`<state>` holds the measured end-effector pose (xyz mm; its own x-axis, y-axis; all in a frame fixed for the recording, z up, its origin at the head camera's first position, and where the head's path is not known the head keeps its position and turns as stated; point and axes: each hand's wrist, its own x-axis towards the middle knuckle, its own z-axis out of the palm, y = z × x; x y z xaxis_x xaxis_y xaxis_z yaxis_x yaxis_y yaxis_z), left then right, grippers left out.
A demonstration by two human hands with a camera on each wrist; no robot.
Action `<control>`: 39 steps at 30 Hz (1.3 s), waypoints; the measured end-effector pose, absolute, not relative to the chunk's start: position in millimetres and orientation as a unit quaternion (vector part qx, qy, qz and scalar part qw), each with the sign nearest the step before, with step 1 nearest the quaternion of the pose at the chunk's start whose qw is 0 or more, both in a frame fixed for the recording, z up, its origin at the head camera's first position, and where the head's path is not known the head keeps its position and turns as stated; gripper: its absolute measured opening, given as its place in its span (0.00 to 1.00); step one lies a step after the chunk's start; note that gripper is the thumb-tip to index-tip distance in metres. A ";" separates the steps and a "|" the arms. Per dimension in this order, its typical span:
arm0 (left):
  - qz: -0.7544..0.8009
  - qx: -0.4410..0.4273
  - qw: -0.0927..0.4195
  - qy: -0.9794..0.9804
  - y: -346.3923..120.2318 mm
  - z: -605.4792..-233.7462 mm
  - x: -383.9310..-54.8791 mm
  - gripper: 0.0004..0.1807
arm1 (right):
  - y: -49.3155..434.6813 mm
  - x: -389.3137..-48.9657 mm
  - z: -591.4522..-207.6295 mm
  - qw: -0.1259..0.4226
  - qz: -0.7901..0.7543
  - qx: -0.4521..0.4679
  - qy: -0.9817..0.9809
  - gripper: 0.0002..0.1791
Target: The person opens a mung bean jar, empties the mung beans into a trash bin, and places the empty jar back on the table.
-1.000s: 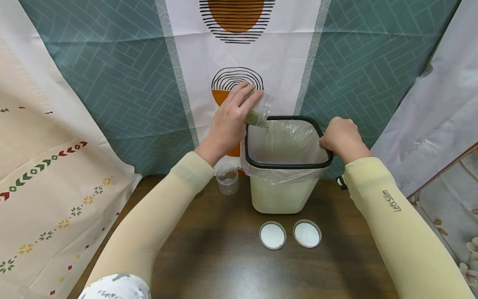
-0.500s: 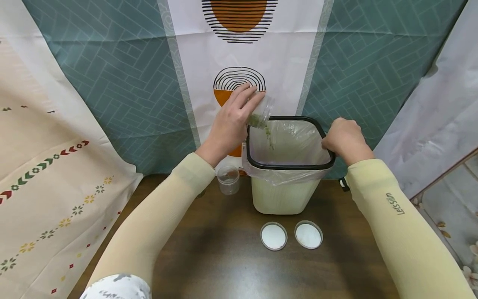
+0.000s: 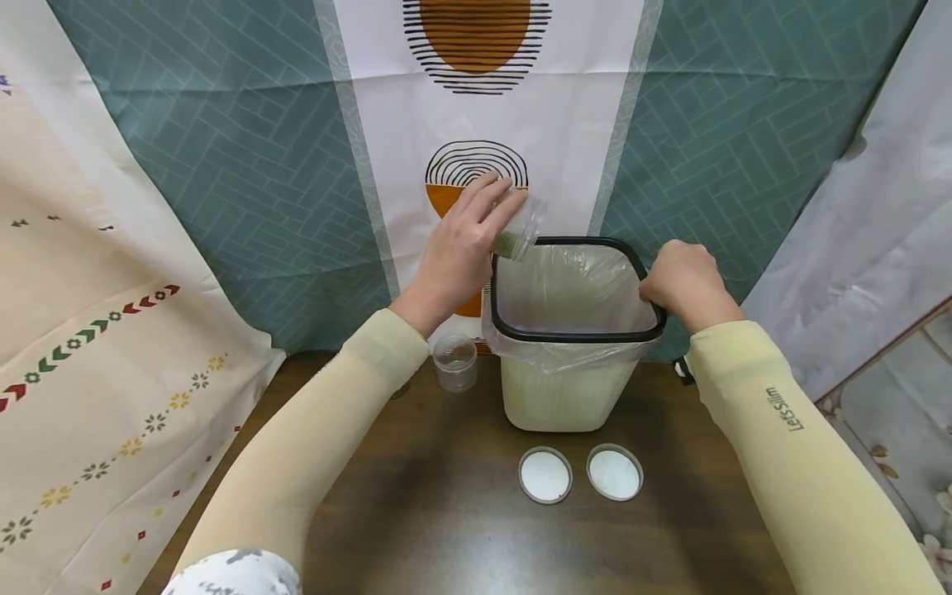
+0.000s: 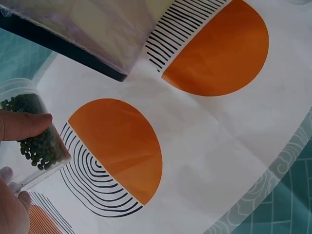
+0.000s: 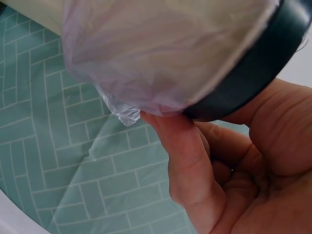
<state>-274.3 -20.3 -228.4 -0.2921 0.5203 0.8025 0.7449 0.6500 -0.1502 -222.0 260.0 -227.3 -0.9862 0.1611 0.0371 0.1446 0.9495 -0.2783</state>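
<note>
My left hand (image 3: 463, 246) holds a clear plastic jar (image 3: 530, 225) tilted over the left rim of a lined trash bin (image 3: 554, 401). Small green beans (image 4: 43, 150) lie inside the jar in the left wrist view, with the thumb (image 4: 27, 125) across its side. On the bin's far right corner, my right hand (image 3: 686, 279) grips the black rim (image 3: 573, 337). Fingers curl under that rim in the right wrist view, touching the thin plastic liner (image 5: 146, 58). The bin stands upright on the table; its bottom inside is hidden.
A second clear jar (image 3: 455, 364) stands left of the bin. Two round lids with white inner faces, a left lid (image 3: 545, 475) and a right lid (image 3: 614, 473), lie in front of it on the brown table (image 3: 446, 529). A patterned cloth (image 3: 297, 190) hangs behind.
Half a second ago beans were falling from the jar into the bin; no falling beans show now. Both hands keep nearly the same places, and the whole view has shifted slightly.
</note>
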 end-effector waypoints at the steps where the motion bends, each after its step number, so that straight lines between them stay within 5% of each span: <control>1: -0.126 -0.399 0.442 -0.793 -20.1 -229.3 -274.4 0.31 | 260.0 -221.6 -228.1 0.029 0.139 -0.077 -0.987 0.09; 39: -0.108 -0.414 0.459 -0.779 -20.8 -228.3 -273.9 0.30 | 261.9 -223.1 -231.3 0.043 0.137 -0.079 -0.987 0.09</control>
